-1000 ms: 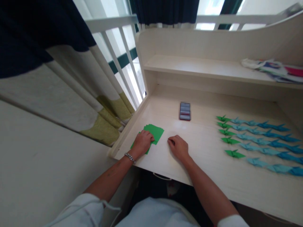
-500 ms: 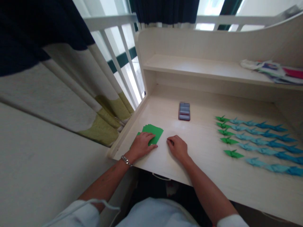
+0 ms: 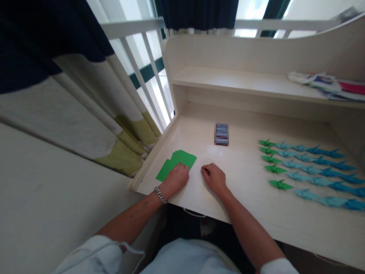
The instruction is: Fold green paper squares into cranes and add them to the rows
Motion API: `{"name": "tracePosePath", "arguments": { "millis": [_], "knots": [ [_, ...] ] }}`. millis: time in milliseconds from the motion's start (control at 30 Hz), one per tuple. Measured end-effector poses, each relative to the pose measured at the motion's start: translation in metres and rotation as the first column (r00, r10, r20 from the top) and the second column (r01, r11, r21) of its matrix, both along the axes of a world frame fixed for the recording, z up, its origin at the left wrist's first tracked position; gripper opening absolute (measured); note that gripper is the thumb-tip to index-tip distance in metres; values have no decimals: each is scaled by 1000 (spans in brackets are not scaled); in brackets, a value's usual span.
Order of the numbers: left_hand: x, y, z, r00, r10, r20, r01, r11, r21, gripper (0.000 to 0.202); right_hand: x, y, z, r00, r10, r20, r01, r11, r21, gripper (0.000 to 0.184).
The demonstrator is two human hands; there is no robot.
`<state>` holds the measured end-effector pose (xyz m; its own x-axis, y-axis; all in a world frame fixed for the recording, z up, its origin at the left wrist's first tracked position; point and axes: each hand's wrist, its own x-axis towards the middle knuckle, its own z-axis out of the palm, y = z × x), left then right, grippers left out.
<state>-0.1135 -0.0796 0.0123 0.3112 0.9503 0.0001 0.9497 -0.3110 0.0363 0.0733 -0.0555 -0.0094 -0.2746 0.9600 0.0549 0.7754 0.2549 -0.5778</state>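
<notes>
A fanned stack of green paper squares (image 3: 170,165) lies on the pale desk (image 3: 245,182) near its left front corner. My left hand (image 3: 177,177), with a metal bracelet at the wrist, rests at the stack's near right edge. Its fingers are curled onto the top sheets. Just to the right of it, my right hand (image 3: 214,178) lies on the bare desk, loosely closed with nothing showing in it. The two hands are a short gap apart.
Rows of folded green cranes (image 3: 274,169) and blue cranes (image 3: 313,167) lie at the right. A small dark rectangular object (image 3: 221,134) sits mid-desk. Papers (image 3: 327,82) lie on the shelf. A curtain (image 3: 71,95) and white railing (image 3: 148,76) flank the left.
My left hand has slid right and towards me off the middle of the green stack, and its fingers have gone from flat to curled. The right hand has stayed still.
</notes>
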Motion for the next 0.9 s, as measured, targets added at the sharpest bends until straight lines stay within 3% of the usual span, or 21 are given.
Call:
{"name": "tracePosePath", "arguments": {
  "millis": [100,200,300,400,533,633,700,767,900],
  "knots": [
    [-6,1,3,992,43,119,-43,999,-8,16,1,0,0,1000,-7,-23,7,1000,-1,23],
    [-24,6,14,923,229,308,-239,971,-5,17,3,1,0,997,-27,-71,26,1000,-15,23],
    [-45,15,27,739,334,585,-423,906,17,15,6,5,0,983,-65,-172,60,998,-38,25],
    [-54,23,38,451,265,852,-486,874,-15,15,9,9,1,939,-121,-321,111,993,-48,28],
    [-39,28,46,66,152,986,-367,923,-118,28,6,11,3,798,-196,-570,99,975,-197,34],
    [-15,26,43,-125,204,971,-224,947,-228,40,0,9,7,571,-346,-745,-58,888,-456,42],
    [0,24,37,-198,260,945,-151,944,-292,44,-2,8,9,412,-444,-796,-174,819,-547,43],
    [14,21,27,-234,318,919,-80,935,-344,46,0,7,11,307,-499,-810,-188,803,-566,38],
    [33,16,5,-222,428,876,-21,896,-443,40,17,8,9,207,-562,-801,18,821,-571,32]
  ]
}}
